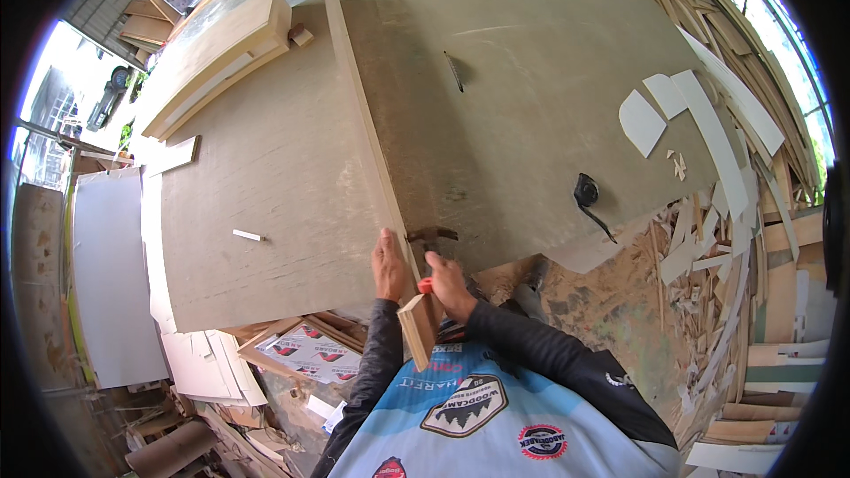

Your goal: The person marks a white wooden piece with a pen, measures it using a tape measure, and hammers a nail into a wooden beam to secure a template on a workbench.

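A long, narrow wooden board (pixel 361 106) stands on edge across the large worktable, its near end reaching toward my body. My left hand (pixel 388 267) holds the board's left side near this end, fingers pointing away from me. On the other side, my right hand (pixel 450 288) is closed round a claw hammer whose dark metal head (pixel 432 235) lies close beside the board. A red part (pixel 425 285) of the hammer's handle shows by my right hand; the rest of the handle is hidden. At the near end, the plywood layers of the board show.
A long wooden box (pixel 221 66) and small block (pixel 301 35) sit at the far left. The worktable (pixel 531 115) carries a black tape measure (pixel 585 190), a thin dark tool (pixel 454 71), a white stick (pixel 250 235) and white cut pieces (pixel 642 122). Wood scraps (pixel 699 239) pile up right.
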Motion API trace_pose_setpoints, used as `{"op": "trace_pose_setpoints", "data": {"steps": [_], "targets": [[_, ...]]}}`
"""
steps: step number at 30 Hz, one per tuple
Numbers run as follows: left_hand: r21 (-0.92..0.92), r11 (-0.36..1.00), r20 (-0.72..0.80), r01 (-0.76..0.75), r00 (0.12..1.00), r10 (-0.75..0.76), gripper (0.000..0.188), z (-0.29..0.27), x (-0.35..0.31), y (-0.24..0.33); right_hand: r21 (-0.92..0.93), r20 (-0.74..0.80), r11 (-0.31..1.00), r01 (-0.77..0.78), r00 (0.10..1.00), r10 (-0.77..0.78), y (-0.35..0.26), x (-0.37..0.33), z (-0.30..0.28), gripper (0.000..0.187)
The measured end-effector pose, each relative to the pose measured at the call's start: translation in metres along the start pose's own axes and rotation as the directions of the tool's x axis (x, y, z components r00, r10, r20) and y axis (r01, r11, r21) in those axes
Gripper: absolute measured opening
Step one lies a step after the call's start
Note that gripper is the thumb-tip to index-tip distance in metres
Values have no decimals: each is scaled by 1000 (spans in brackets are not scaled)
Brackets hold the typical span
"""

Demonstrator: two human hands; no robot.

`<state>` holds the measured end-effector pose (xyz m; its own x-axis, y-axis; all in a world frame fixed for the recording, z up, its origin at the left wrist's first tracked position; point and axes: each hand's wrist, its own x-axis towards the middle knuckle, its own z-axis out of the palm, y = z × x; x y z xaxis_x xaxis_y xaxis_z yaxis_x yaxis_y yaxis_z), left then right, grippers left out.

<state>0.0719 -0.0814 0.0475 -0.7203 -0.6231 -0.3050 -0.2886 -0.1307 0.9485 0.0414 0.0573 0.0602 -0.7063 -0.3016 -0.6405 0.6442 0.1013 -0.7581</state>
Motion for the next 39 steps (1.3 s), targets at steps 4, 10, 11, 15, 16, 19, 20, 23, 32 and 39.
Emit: {"op": "trace_pose_setpoints", "data": {"steps": [4, 10, 11, 15, 16, 19, 20, 23, 32, 39], "targets": [[55, 998, -52, -25, 998, 28, 56, -1, 5, -9, 150, -29, 988, -22, 999, 27, 0, 36, 11, 49], [153, 970, -135, -190, 968, 211, 55, 4, 8, -22, 25, -12, 1000, -2, 1000, 2, 20, 26, 2, 51], [99, 984, -109, -147, 981, 157, 54, 4, 8, -20, -129, 73, 992, -2, 997, 11, 29, 38, 1, 52], [89, 987, -89, -137, 985, 144, 53, -4, 4, -6, 129, -7, 991, 24, 1000, -23, -6, 14, 10, 52], [133, 974, -93, -181, 977, 194, 53, -1, 3, -3, 142, -52, 990, 18, 999, -11, -3, 15, 10, 52], [234, 943, -99, -235, 960, 264, 54, -1, 9, -13, 91, -50, 996, -9, 999, 14, 15, 27, 10, 52], [191, 955, -102, -225, 964, 247, 54, -2, 12, -14, 8, 39, 1000, -18, 999, 17, 19, 34, 10, 52], [106, 980, -117, -166, 977, 178, 55, -7, 12, -26, 39, 31, 998, -44, 999, 42, 20, 33, 13, 54], [321, 923, -26, -213, 972, 234, 55, -17, 15, -27, 34, 130, 999, -38, 991, 33, 20, 40, 15, 48], [337, 926, 130, -173, 982, 137, 61, -51, 6, -49, 178, 81, 981, -77, 995, 64, -7, 59, 2, 42]]}}
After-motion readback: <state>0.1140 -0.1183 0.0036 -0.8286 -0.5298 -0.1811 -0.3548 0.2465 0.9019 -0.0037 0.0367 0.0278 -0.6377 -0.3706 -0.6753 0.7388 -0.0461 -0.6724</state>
